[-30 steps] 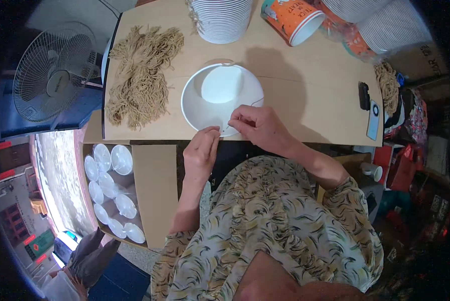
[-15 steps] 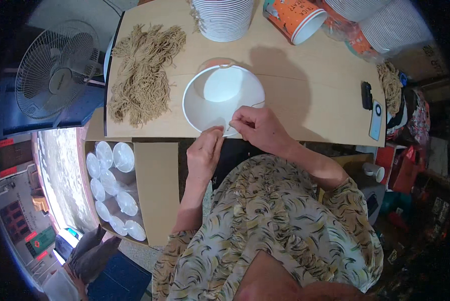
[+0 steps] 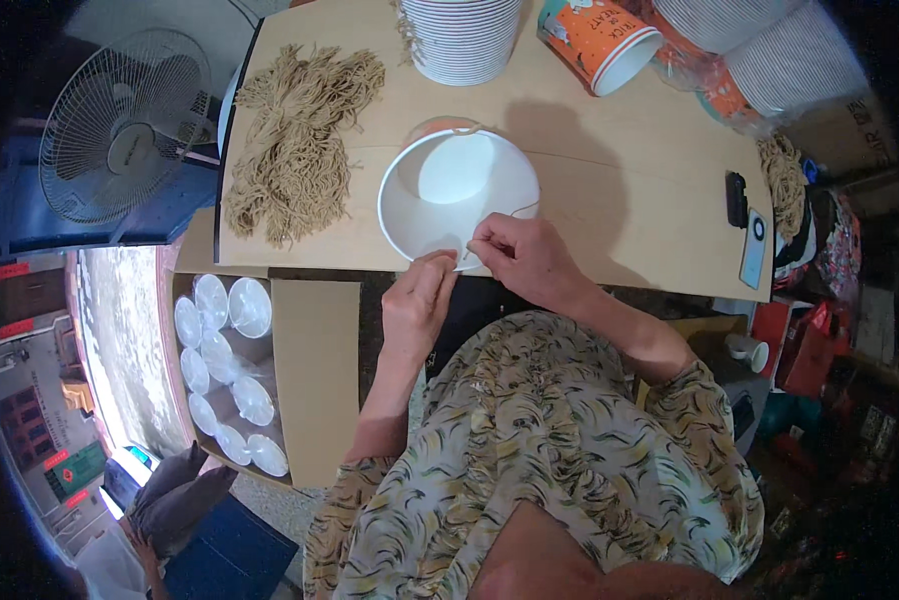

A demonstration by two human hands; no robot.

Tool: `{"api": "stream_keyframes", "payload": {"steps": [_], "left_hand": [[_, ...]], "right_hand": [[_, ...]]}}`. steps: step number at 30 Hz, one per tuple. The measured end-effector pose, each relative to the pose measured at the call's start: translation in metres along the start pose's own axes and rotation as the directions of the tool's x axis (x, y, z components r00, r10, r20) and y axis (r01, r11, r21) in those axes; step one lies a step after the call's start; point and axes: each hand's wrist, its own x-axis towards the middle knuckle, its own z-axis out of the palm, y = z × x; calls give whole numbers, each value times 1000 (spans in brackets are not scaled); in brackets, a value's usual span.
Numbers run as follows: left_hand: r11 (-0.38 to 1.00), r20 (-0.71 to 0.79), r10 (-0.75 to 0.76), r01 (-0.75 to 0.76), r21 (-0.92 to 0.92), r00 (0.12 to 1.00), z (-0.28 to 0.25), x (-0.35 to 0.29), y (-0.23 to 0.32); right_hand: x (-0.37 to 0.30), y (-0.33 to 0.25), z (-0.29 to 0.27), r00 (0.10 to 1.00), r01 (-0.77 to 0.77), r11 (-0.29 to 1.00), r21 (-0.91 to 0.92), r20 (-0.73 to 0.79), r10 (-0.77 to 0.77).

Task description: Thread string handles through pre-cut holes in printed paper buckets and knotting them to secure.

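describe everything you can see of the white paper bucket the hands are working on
The white paper bucket lies tipped on its side on the tan table, open mouth toward the person, showing a plain white inside and round bottom. A sliver of orange outer wall shows at its top edge. The left hand and right hand pinch its near rim, where a thin tan string runs.

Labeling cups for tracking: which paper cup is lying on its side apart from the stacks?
The orange printed cup at the table's far edge, alone, mouth toward the person. The white cup is in both hands; the others are nested stacks.
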Motion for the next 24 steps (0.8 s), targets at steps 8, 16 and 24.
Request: {"api": "stream_keyframes", "payload": {"steps": [8, 16, 24], "left_hand": [[998, 1, 47, -47, 46, 999, -1, 2, 0], [977, 59, 96, -106, 184, 994, -6, 14, 4], [936, 218, 179, -234, 263, 959, -17, 27, 0]], "right_hand": [[-3, -1, 4, 989, 110, 961, -252, -67, -131], [-1, 6, 4, 990, 141, 884, -446, 74, -120], [4, -11, -29, 977, 138, 917, -374, 205, -64]]}}
